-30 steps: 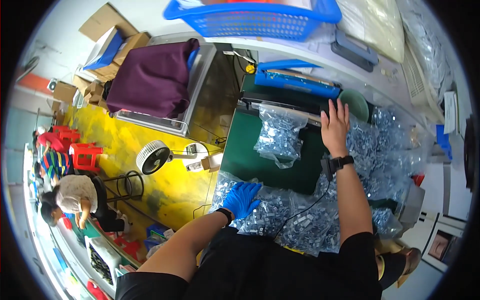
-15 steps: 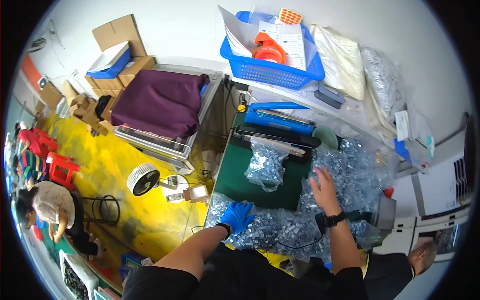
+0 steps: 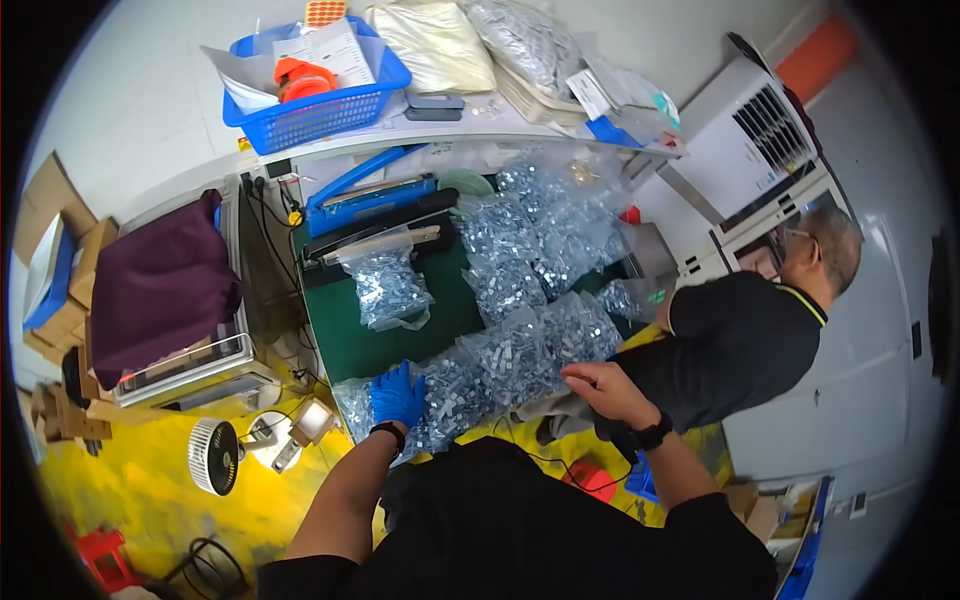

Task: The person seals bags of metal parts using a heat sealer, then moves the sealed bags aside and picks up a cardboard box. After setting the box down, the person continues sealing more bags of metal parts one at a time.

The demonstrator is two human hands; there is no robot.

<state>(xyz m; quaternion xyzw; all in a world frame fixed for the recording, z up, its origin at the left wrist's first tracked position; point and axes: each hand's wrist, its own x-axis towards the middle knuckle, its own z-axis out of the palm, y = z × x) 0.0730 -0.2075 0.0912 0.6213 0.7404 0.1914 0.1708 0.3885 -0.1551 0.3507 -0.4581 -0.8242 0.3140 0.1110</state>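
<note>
My left hand (image 3: pixel 398 397), in a blue glove, lies with its fingers stretched over the near left end of a row of clear plastic bags (image 3: pixel 490 368) filled with small shiny metal parts. My bare right hand (image 3: pixel 608 390) hovers at the near right end of that row, fingers extended and nothing in them. Whether it touches the bag edge I cannot tell. Beyond my left hand, one separate filled bag (image 3: pixel 388 287) lies on the green table top (image 3: pixel 335 335). More filled bags (image 3: pixel 545 230) are heaped at the back right.
A blue bag sealer (image 3: pixel 370 205) stands at the back, below a shelf with a blue basket (image 3: pixel 330 120). To the right, a co-worker in a black shirt (image 3: pixel 740 340) is close to the table. A white fan (image 3: pixel 212 455) stands on the yellow floor at left.
The view has swung to the right, bringing the co-worker fully in. My right hand has come back from the bag heap toward the near edge. My left hand stays on the bags.
</note>
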